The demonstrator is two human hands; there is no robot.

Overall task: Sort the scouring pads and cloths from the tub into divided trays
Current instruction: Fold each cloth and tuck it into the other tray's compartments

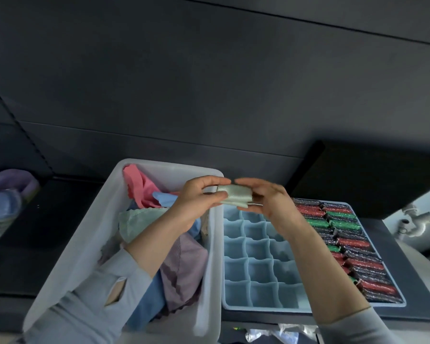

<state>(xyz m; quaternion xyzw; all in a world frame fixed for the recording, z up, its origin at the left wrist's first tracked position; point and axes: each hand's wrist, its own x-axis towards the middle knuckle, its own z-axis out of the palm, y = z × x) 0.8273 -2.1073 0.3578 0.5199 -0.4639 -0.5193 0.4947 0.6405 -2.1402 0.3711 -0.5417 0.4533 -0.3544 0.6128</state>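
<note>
A small folded pale green cloth (234, 196) is held in the air between both hands, above the far edge of the blue divided tray (258, 301). My left hand (196, 199) pinches its left end and my right hand (266, 198) grips its right end. The white tub (90, 239) on the left holds several cloths: pink (139, 187), pale green (139, 222), mauve (184, 266) and blue (149, 301). The tray's compartments in view look bare. A second tray (397, 302) at the right is packed with red, green and dark scouring pads (353, 244).
A dark wall rises close behind the tub and trays. A black box (372, 175) stands behind the pad tray. Purple and blue bundles (5, 194) lie at the far left. White fittings (417, 219) sit at the far right. Clear plastic wrap (271, 333) shows below the counter edge.
</note>
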